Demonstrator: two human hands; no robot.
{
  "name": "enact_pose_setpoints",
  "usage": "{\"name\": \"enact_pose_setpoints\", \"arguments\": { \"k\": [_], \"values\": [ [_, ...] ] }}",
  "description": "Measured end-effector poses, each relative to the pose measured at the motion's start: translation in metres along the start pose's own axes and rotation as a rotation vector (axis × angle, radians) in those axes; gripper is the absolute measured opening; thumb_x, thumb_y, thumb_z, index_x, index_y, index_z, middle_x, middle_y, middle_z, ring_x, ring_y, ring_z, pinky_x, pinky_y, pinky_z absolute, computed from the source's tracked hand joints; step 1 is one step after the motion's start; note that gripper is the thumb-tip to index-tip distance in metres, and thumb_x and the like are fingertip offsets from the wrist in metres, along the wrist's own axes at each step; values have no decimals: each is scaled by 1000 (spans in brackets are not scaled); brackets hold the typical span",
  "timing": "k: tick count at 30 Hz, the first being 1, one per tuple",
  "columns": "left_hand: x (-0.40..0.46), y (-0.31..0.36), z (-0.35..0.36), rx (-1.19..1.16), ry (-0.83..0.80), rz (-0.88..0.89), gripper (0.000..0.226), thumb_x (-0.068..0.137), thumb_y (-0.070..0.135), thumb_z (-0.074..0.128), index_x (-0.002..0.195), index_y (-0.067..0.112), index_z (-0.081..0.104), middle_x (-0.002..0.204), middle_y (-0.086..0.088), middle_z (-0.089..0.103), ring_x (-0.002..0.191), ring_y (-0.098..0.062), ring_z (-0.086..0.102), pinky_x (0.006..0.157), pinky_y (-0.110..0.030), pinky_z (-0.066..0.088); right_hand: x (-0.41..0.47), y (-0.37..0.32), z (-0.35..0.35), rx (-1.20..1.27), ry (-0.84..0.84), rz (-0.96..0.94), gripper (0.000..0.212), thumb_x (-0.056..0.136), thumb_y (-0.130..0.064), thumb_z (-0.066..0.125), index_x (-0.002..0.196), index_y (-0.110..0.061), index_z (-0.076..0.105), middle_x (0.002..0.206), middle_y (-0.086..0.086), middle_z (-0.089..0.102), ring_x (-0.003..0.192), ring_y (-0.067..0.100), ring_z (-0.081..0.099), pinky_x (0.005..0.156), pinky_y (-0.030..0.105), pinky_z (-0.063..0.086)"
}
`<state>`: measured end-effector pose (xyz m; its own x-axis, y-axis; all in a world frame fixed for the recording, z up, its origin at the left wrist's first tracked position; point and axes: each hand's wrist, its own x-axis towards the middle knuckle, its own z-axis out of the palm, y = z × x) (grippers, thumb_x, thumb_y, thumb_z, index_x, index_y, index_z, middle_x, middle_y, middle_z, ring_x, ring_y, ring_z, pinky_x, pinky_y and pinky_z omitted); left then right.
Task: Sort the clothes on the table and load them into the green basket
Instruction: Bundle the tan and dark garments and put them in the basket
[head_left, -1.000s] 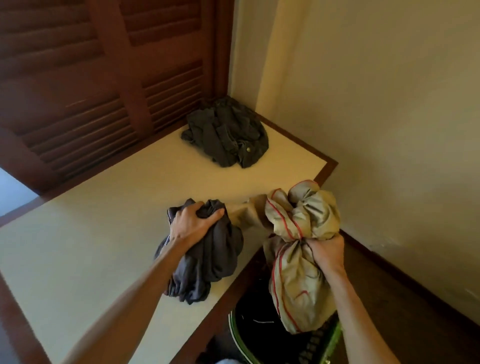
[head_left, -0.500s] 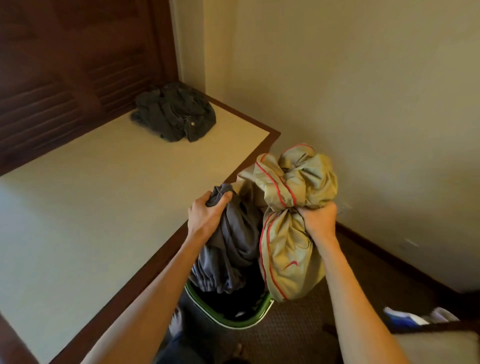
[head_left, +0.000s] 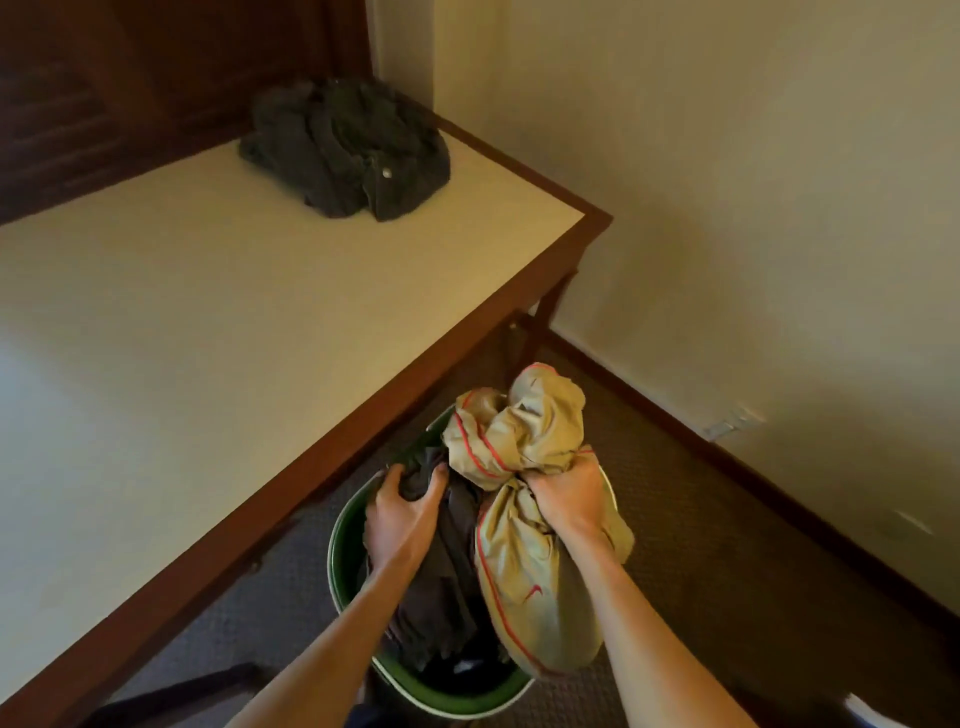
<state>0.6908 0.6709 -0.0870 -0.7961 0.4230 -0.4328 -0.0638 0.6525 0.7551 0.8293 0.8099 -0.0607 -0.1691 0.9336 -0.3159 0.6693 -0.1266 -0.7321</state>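
Both hands push bundles into the round green plastic basket (head_left: 347, 525) at lower centre: the left hand (head_left: 402, 519) fingers clutch a dark grey garment (head_left: 441, 582), the right hand (head_left: 569, 496) fingers clench a khaki red-piped garment (head_left: 524, 566). One crumpled dark green shirt (head_left: 345, 145) remains on the cream-topped wooden desk (head_left: 208, 322), upper left.

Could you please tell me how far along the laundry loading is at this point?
Nearly done. The left hand pushes a dark grey garment into the green basket while the right hand lowers a tan bundle. One dark shirt is left on the table.
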Motion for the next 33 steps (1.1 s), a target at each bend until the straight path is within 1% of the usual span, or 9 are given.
{"name": "enact_pose_setpoints", "arguments": {
  "k": [4,6,9,13,18,20,25,29,33],
  "values": [
    [59,-82,63,339,-108,15,87,77,90,41,148,41,41,162,-5,28,147,-37,29,116,-59,29,50,76,84,-220,-169,112,73,72,-65,71,130,-24,60,125,4,65,119,31,59,101,42,50],
    [73,-101,76,346,-155,19,103,72,98,31,157,41,27,168,-3,15,153,-35,16,120,-59,18,71,111,112,-309,-251,109,94,77,-69,68,153,-22,35,154,11,40,142,37,35,117,48,31],
    [90,-118,85,317,-206,13,123,57,107,8,160,41,17,171,-3,4,157,-31,4,125,-58,7,90,137,129,-346,-319,162,109,79,-73,63,161,-23,11,166,15,10,151,44,6,123,55,12],
    [91,-114,88,477,-374,-35,103,73,94,11,161,40,7,171,-3,-3,157,-30,-5,124,-60,-1,90,135,129,-452,-415,258,110,81,-76,58,161,-25,2,167,16,2,151,45,0,123,54,13],
    [74,-74,50,569,-476,-33,108,65,103,12,158,51,-2,172,1,-3,156,-38,3,123,-63,9,77,96,84,-297,-543,336,124,67,-85,63,159,-36,-2,167,8,4,152,40,9,122,54,18],
    [53,-49,28,565,-492,15,108,62,107,14,156,56,0,172,4,1,156,-36,10,123,-60,16,64,71,57,-203,-531,316,118,68,-80,68,159,-34,8,165,6,15,150,36,21,120,52,26],
    [2,39,-32,510,-479,276,98,71,102,18,152,49,32,154,5,48,135,-22,51,104,-40,45,32,-8,0,-136,-415,229,84,77,-63,74,144,-25,38,145,3,49,133,27,47,108,41,42],
    [-14,108,-85,328,-528,278,96,68,103,22,140,45,51,138,3,63,127,-22,58,107,-45,46,9,-84,-40,-104,-411,144,60,84,-53,74,125,-22,42,121,3,55,106,21,56,74,29,45],
    [0,160,-134,216,-454,307,90,72,100,25,131,40,57,130,8,62,119,-19,58,107,-45,43,6,-150,-59,-109,-392,89,73,87,-57,69,142,-19,39,143,11,46,130,30,48,86,34,38]
  ]
}}
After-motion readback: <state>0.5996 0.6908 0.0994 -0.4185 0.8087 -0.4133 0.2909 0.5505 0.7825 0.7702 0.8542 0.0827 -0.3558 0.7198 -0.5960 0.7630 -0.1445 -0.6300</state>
